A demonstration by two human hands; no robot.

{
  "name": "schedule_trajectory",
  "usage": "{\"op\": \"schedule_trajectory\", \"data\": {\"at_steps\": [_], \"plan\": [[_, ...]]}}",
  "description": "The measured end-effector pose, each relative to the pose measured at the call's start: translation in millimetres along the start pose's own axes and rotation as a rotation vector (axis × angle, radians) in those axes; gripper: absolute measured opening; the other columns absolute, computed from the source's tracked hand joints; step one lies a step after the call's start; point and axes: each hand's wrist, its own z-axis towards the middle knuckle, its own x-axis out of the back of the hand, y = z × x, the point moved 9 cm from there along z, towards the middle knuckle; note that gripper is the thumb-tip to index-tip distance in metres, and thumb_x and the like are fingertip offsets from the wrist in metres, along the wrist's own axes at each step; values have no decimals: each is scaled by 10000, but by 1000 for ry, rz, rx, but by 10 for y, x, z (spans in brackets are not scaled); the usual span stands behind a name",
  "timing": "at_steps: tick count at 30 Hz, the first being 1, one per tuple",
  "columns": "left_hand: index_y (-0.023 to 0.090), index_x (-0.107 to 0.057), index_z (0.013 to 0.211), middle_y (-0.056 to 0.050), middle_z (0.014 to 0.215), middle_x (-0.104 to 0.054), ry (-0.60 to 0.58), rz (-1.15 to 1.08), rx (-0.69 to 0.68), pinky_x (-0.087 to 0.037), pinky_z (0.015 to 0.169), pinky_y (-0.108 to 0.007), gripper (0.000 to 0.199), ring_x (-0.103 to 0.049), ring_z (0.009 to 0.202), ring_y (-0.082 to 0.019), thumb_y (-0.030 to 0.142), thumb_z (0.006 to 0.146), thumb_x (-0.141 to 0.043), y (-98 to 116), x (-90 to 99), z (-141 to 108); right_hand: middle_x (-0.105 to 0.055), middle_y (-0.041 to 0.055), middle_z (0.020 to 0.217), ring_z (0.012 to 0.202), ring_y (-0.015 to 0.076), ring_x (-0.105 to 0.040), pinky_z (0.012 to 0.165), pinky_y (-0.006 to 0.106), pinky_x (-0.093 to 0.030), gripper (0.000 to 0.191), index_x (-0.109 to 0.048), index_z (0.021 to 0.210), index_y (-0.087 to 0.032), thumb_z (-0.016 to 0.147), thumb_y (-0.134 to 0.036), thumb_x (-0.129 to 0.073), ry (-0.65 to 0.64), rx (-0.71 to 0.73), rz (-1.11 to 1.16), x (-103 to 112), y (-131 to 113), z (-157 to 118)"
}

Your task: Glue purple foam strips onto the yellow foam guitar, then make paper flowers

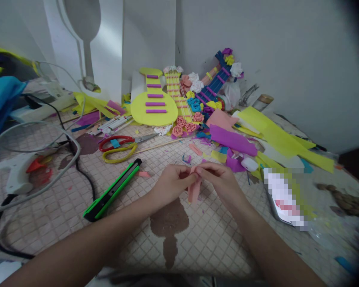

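Observation:
A strip of pink crepe paper (194, 192) hangs down between my hands over the middle of the table. My left hand (174, 181) pinches its top edge between thumb and fingers. From the other side my right hand (217, 175) grips the same edge, its thumb almost meeting the left thumb. Left of my hands lies a green and black utility knife (115, 191). Beyond it, scissors (119, 148) with one red and one yellow handle rest on the tabletop.
A yellow paper guitar (154, 107) and flower-decorated guitars stand at the back. Purple crepe paper (231, 139) and yellow sheets (275, 135) lie right, near a phone (283, 199). A white glue gun (18, 175) and looping cables are left. Paper scraps litter the patterned tabletop (131, 247).

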Motion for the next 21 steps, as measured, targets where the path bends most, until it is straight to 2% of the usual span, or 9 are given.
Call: {"op": "schedule_trajectory", "data": {"at_steps": [9, 14, 21], "plan": [[147, -487, 516, 43, 458, -493, 40, 1, -4, -301, 494, -207, 340, -418, 469, -77, 343, 791, -523, 22, 35, 5, -633, 6, 692, 686, 127, -569, 673, 268, -434, 70, -678, 680, -189, 673, -259, -674, -30, -106, 225, -90, 108, 10], [147, -513, 530, 27, 429, -514, -14, -8, -13, -327, 529, -220, 347, -446, 469, -91, 291, 836, -438, 61, -7, -3, -614, -3, 679, 670, 117, -547, 670, 265, -422, 88, -667, 666, -183, 650, -266, -690, 21, -120, 226, -55, 127, 13], [144, -516, 537, 36, 450, -494, 30, 33, 5, -295, 494, -214, 310, -408, 463, -81, 304, 800, -478, 5, 34, 3, -607, 4, 678, 675, 131, -546, 673, 282, -427, 116, -654, 660, -181, 663, -295, -675, 27, -108, 164, -40, 113, 10]]}}
